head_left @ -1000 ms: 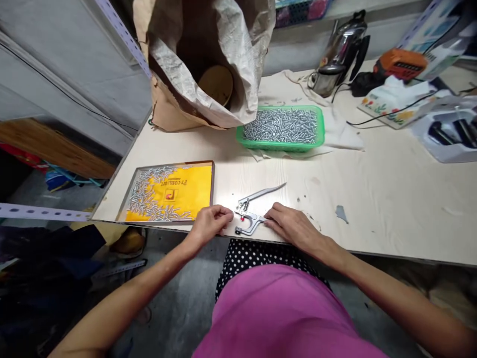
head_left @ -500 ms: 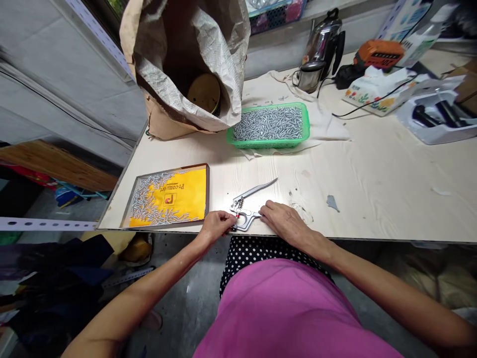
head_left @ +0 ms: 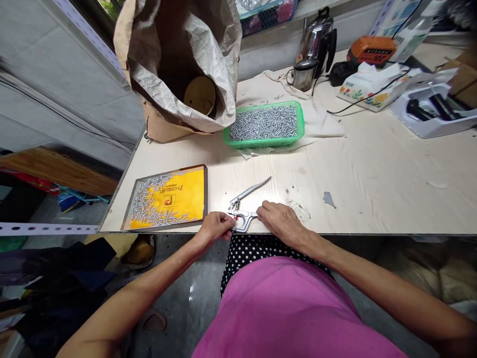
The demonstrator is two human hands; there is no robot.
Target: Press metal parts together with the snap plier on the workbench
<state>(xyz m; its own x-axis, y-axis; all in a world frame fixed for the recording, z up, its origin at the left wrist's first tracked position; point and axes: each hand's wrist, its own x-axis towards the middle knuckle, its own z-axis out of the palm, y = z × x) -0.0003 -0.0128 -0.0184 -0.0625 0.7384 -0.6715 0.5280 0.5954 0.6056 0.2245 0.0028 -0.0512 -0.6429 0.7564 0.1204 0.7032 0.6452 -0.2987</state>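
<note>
Silver snap-fastener pliers lie at the table's front edge, their two handles spread apart and a spring between them. My right hand is closed on the end of the lower handle. At the jaw end, my left hand pinches with thumb and forefinger beside a small red part; what sits in the pinch is too small to make out. To the left is a shallow tray lined with a yellow printed sheet, with many small silver metal pins scattered along its left and front sides.
Behind the pliers stands a green plastic basket full of similar silver pins. A large open sack rises at the back left. Further right are a metal kettle, a cup, an orange battery, a tissue box and a white tray.
The view has shifted slightly. My left fingertips now cover the dark lower jaw tip that showed before. My right hand keeps its hold on the handle.
</note>
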